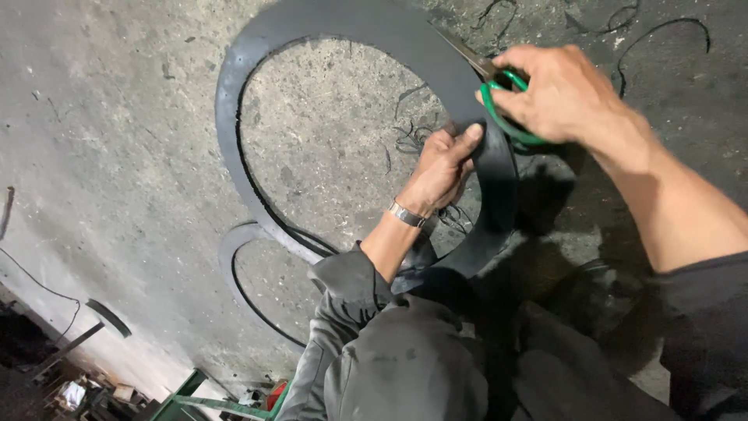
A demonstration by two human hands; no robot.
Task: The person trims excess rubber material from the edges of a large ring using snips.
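I see left hand (442,168) fingers pinching black rubber ring (234,101) edge, steadying it; right hand (557,93) fingers closed through green-handled scissors (499,90), blades on ring; offcut strips litter concrete floor (117,156).

Large rubber ring (257,62), landmark: lies flat on the concrete floor (117,156). On its right band: left hand (440,168), thumb on top; scissors (499,97) just above that, blades across the band, in the right hand (565,93). Inside the ring: thin offcut shavings (409,136). Below its lower left edge: smaller ring (234,265), partly beneath it. Further lower left: short curved strip (109,317).
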